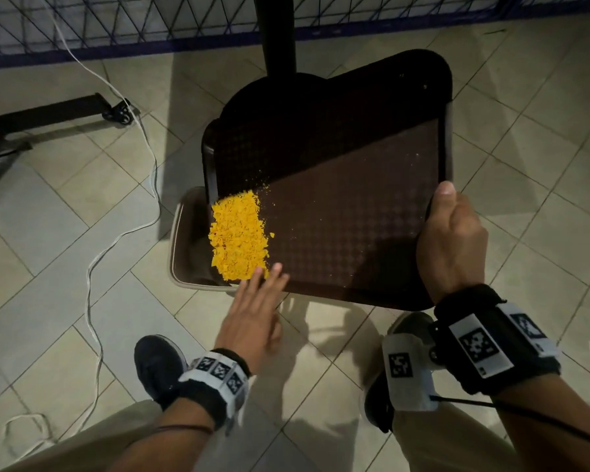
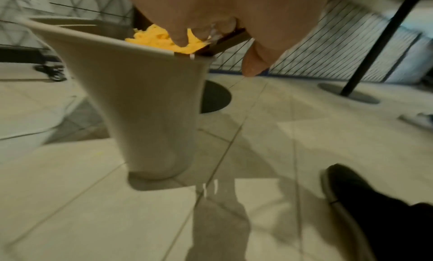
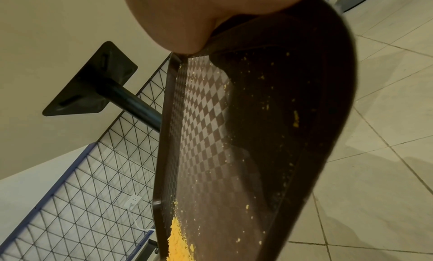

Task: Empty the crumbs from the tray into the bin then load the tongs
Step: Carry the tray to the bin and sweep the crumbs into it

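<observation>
Brown checkered tray (image 1: 348, 212) (tilted) heaps yellow crumbs (image 1: 238, 235) over bin (image 1: 181, 247).

tray (image 1: 338, 206): dark brown, tilted over bin (image 2: 145, 105) | crumbs (image 1: 239, 236): yellow, heaped at low edge

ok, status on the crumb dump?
Right hand grips tilted tray. Left hand open, fingers at crumbs piled at low edge over bin. Nothing blocking.
</observation>
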